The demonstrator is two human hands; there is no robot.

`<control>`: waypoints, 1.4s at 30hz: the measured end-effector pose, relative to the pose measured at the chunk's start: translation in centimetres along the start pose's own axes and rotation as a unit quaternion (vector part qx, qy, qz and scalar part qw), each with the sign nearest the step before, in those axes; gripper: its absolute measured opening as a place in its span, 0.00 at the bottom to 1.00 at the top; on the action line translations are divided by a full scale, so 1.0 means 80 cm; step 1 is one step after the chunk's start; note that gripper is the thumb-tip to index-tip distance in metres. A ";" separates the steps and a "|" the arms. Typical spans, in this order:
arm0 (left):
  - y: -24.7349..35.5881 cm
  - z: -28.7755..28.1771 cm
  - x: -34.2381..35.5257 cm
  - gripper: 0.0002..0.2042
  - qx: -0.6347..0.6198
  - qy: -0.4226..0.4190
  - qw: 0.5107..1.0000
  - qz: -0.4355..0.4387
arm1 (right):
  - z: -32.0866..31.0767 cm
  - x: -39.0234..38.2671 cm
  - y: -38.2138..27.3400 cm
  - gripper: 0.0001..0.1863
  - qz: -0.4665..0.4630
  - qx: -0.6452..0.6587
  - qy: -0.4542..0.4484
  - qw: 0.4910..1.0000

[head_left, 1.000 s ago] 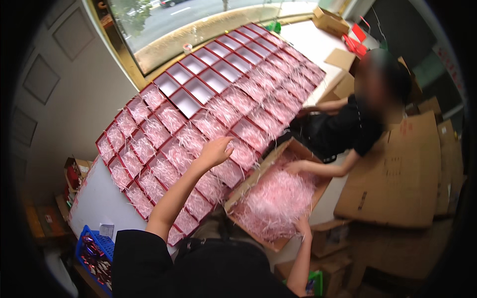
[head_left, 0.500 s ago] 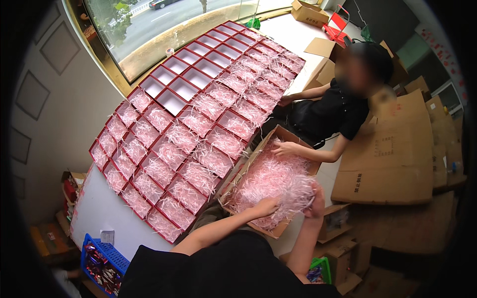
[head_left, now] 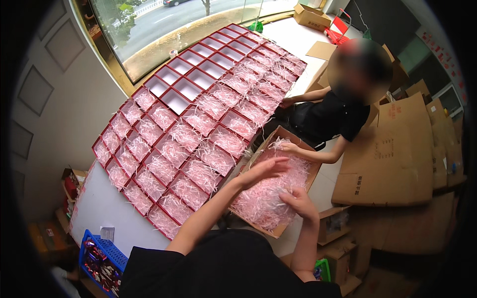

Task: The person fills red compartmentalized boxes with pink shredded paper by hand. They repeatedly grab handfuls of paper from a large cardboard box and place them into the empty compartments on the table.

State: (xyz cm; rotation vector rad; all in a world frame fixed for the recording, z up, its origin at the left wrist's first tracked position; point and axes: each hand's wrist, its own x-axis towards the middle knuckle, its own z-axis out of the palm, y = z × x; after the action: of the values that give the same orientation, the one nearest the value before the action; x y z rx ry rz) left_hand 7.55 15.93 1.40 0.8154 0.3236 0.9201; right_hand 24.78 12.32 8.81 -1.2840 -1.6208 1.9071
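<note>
A cardboard box [head_left: 294, 136] full of pink shredded paper [head_left: 258, 201] stands in front of me. Over its left part my left hand [head_left: 268, 169] hovers with fingers stretched out and nothing in it. My right hand [head_left: 300, 201] is closed on a pale tuft of shredded paper above the box's right side. Left of the box, rows of red-rimmed gift boxes [head_left: 176, 101] cover a table. Many of them hold pink shreds; several toward the window show bare white insides. A co-worker's hand [head_left: 292, 147] reaches into the far end of the cardboard box.
The co-worker [head_left: 318, 119] sits at the table's right side. Flattened cardboard [head_left: 385, 159] leans at the right. A blue basket [head_left: 112, 256] of small wrapped items is at lower left, and a green basket [head_left: 324, 270] is beside my right arm. A tape roll [head_left: 173, 53] lies near the window.
My left hand has lifted from the shreds and moved up, its fingers opening out. My right hand has shifted left and inward over the box, with a smaller tuft showing.
</note>
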 end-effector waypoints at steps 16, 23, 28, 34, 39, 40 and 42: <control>-0.033 -0.058 -0.127 0.22 -0.482 0.178 0.852 0.103 | 0.136 0.146 0.014 0.07 -0.443 -0.343 0.093 0.823; 0.076 -0.168 -0.138 0.14 -0.311 0.421 0.848 0.089 | 0.191 0.189 0.006 0.20 -0.370 -0.357 0.058 0.856; 0.180 -0.342 -0.117 0.11 -0.067 0.666 0.690 0.276 | 0.194 0.208 0.024 0.28 -0.307 -0.343 0.073 0.885; 0.228 -0.497 -0.088 0.08 0.392 0.765 0.471 0.197 | 0.161 0.173 0.084 0.27 -0.190 -0.377 0.107 0.900; 0.183 -0.521 -0.046 0.15 0.391 0.797 0.461 0.014 | 0.139 0.126 0.119 0.25 -0.092 -0.381 0.182 0.902; 0.176 -0.525 -0.043 0.17 0.379 0.802 0.462 -0.006 | 0.140 0.121 0.118 0.25 -0.083 -0.380 0.184 0.902; 0.173 -0.539 -0.037 0.23 0.288 0.822 0.487 -0.065 | 0.140 0.112 0.116 0.25 -0.066 -0.381 0.185 0.903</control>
State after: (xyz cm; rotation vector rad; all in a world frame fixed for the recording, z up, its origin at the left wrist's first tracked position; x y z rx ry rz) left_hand -26.72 39.07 -17.24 0.1529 2.4878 1.2007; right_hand 13.81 9.24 -3.93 -1.6175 -2.2363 0.8543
